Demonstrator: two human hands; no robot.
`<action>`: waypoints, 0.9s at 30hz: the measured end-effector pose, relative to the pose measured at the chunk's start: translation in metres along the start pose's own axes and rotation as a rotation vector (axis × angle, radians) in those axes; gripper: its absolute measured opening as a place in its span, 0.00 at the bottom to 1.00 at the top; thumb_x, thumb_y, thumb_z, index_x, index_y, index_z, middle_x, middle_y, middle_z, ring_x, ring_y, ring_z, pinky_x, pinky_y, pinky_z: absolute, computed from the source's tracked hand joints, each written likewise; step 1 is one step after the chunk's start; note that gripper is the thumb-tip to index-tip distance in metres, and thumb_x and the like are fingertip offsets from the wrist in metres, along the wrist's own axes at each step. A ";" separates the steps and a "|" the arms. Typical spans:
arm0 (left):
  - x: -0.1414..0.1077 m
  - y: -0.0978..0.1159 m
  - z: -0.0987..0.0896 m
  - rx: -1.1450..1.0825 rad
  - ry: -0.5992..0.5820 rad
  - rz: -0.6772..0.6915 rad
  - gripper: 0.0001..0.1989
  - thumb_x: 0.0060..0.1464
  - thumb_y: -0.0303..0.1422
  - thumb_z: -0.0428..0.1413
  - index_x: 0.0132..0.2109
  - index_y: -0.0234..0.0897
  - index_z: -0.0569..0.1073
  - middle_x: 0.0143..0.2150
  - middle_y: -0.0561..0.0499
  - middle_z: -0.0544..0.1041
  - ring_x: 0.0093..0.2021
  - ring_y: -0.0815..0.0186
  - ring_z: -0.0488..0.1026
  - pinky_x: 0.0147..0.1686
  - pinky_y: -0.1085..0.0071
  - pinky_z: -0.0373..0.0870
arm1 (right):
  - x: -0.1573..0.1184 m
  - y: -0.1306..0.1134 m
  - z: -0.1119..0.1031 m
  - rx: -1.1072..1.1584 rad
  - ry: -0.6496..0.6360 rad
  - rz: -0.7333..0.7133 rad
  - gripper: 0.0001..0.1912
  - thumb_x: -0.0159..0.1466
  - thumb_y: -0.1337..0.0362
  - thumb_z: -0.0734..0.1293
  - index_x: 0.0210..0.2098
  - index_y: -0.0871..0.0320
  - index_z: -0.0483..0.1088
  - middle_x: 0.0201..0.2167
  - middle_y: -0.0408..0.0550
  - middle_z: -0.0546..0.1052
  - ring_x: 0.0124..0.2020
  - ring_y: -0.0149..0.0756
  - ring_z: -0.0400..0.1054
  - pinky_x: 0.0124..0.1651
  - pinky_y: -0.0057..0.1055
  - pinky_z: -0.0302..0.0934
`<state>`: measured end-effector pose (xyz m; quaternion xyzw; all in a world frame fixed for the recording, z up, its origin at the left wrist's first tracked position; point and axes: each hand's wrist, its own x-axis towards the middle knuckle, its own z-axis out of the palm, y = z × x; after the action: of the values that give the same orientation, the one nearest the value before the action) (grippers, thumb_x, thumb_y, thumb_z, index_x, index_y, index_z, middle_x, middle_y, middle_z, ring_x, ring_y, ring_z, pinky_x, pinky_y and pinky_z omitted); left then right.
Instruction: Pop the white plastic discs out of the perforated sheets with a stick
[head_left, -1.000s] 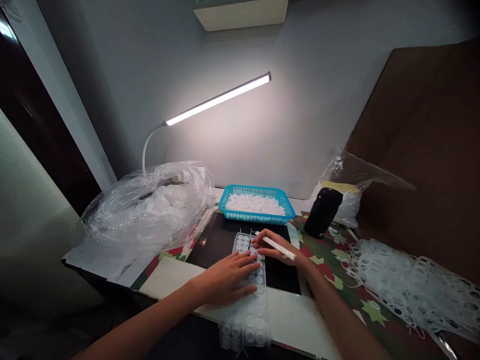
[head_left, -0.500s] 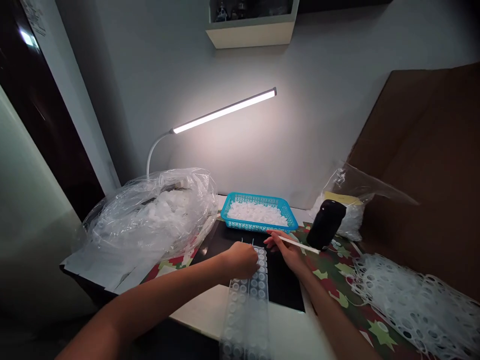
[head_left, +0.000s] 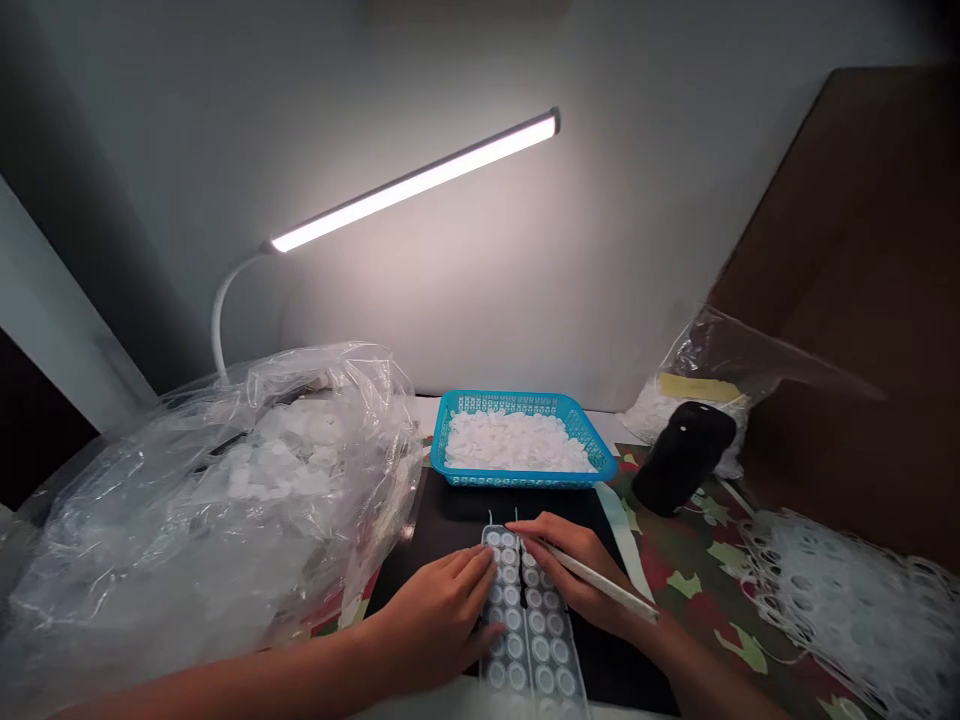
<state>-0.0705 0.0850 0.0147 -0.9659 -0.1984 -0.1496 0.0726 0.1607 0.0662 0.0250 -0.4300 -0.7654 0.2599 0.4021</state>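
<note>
A long clear plastic strip with rows of round cells runs toward me over a black mat. Pale discs or rings show in its cells; which of the two I cannot tell. My left hand lies against the strip's left side, fingers extended and thumb apart. At the strip's far end, my right hand grips a slim white stick, slanting back over the wrist. Its fingertips touch or hover over the cells. Beyond both hands stands a blue basket holding many small white pieces.
On the left bulges a large clear bag of white pieces. A black object stands right of the basket, before another clear bag. White ring-shaped scraps pile at right. A lit lamp hangs above.
My view has moved closer and lower. My left hand has gone from a closed fist over the strip to lying extended at its left edge. My right hand has come onto the strip with the stick.
</note>
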 end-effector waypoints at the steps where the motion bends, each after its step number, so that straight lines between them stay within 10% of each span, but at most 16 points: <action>1: -0.002 -0.002 0.003 -0.009 0.014 0.003 0.24 0.65 0.40 0.49 0.57 0.24 0.69 0.57 0.38 0.72 0.58 0.55 0.68 0.58 0.64 0.66 | 0.005 0.001 0.001 -0.020 -0.030 0.008 0.14 0.69 0.62 0.60 0.51 0.55 0.71 0.38 0.46 0.77 0.37 0.33 0.73 0.40 0.27 0.66; 11: -0.004 -0.011 0.013 -0.065 0.105 0.008 0.21 0.65 0.38 0.46 0.56 0.26 0.70 0.57 0.39 0.72 0.55 0.54 0.70 0.55 0.59 0.66 | 0.013 0.024 0.010 -0.092 -0.057 -0.266 0.12 0.64 0.73 0.65 0.46 0.59 0.73 0.41 0.52 0.80 0.43 0.36 0.75 0.47 0.31 0.70; 27: -0.004 -0.011 0.017 -0.096 0.144 -0.053 0.20 0.62 0.40 0.50 0.54 0.30 0.72 0.56 0.45 0.74 0.54 0.59 0.69 0.57 0.65 0.60 | 0.002 0.031 0.004 -0.231 -0.186 -0.317 0.17 0.62 0.77 0.65 0.50 0.63 0.70 0.46 0.55 0.78 0.48 0.35 0.74 0.49 0.28 0.71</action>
<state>-0.0739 0.0966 -0.0016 -0.9495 -0.2109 -0.2296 0.0364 0.1704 0.0829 0.0008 -0.3217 -0.8819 0.1429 0.3135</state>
